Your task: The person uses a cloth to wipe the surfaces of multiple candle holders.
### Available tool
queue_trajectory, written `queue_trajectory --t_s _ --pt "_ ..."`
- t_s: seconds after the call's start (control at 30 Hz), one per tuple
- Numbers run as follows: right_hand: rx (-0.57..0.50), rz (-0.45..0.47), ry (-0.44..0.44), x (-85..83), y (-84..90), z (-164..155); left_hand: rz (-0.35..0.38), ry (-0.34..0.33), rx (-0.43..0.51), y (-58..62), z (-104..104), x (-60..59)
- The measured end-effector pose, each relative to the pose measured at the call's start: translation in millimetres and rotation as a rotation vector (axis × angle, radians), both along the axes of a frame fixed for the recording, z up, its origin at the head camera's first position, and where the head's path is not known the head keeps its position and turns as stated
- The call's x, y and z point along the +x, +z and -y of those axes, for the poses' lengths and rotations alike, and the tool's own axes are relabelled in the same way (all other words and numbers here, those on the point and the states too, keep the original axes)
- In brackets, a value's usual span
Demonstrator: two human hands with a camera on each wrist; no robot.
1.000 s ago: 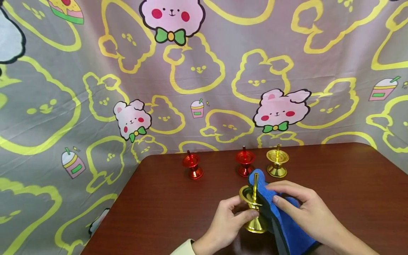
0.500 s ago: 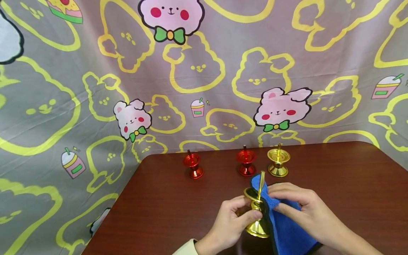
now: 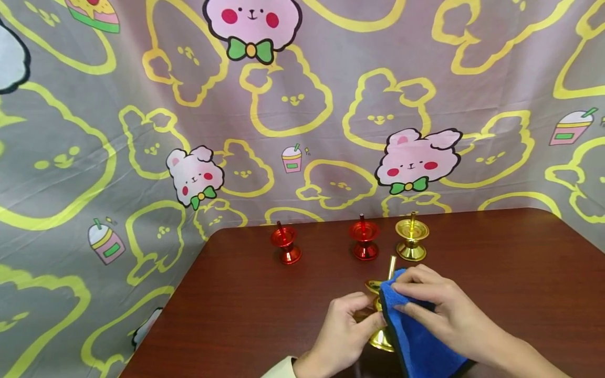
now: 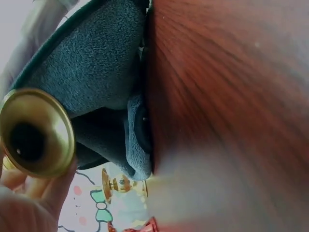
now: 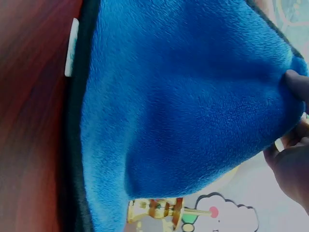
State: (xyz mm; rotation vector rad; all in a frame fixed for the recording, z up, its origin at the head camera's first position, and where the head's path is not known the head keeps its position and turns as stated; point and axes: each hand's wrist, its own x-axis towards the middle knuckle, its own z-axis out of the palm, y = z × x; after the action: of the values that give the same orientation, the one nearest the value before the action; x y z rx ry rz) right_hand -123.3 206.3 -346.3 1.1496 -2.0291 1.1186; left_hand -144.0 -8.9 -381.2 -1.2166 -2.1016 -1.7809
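Observation:
My left hand (image 3: 337,331) grips a gold candle holder (image 3: 381,342) by its stem, just above the table. In the left wrist view the hollow underside of its flared base (image 4: 58,113) faces the camera. My right hand (image 3: 449,312) pinches the upper edge of a blue cleaning cloth (image 3: 425,341) with a dark border, thumb on the near side. The cloth lies against the right side of the holder's dish and stem, hiding part of them, while the upright tube (image 3: 392,268) sticks out above. Its grey reverse (image 4: 91,58) shows in the left wrist view; the rest hangs down.
Along the back of the brown table (image 3: 227,304) stand two red candle holders (image 3: 289,254) (image 3: 364,249) and another gold one (image 3: 411,251), to their right. A patterned curtain (image 3: 326,105) hangs behind and on the left.
My right hand has drawn the cloth's top corner down and across the front of the dish, which it now partly covers. The holder has shifted slightly right and tilted in my left hand.

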Motion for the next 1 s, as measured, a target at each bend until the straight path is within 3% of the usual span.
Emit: queue_trajectory --t_s 0.13,0.23,0.43,0.63,0.83,0.9,1.0 --pt "0.058 -0.033 -0.052 0.6 -1.7 2.9 -0.272 0.173 -0.085 0.8 -1.4 -1.4" --pt "0.072 -0.081 -0.096 0.8 -3.1 6.5 -0.365 0.259 -0.124 2.7 -2.3 -2.2" --pt "0.045 -0.097 -0.176 2.7 -3.2 11.2 -0.344 0.285 -0.137 7.0 -3.4 -3.2" --pt "-0.016 -0.007 -0.218 6.9 0.7 9.2 -0.237 0.21 -0.075 10.5 -3.4 -3.6" --pt "-0.047 0.266 -0.171 10.6 -0.7 0.3 0.062 0.025 0.007 11.8 2.9 -0.6" --pt "-0.06 0.37 -0.133 10.8 -0.6 -3.0 0.092 -0.013 0.022 12.0 4.6 -0.7" --pt "-0.082 0.455 -0.067 9.1 1.8 -5.4 0.034 -0.063 0.037 11.5 6.2 -2.7"
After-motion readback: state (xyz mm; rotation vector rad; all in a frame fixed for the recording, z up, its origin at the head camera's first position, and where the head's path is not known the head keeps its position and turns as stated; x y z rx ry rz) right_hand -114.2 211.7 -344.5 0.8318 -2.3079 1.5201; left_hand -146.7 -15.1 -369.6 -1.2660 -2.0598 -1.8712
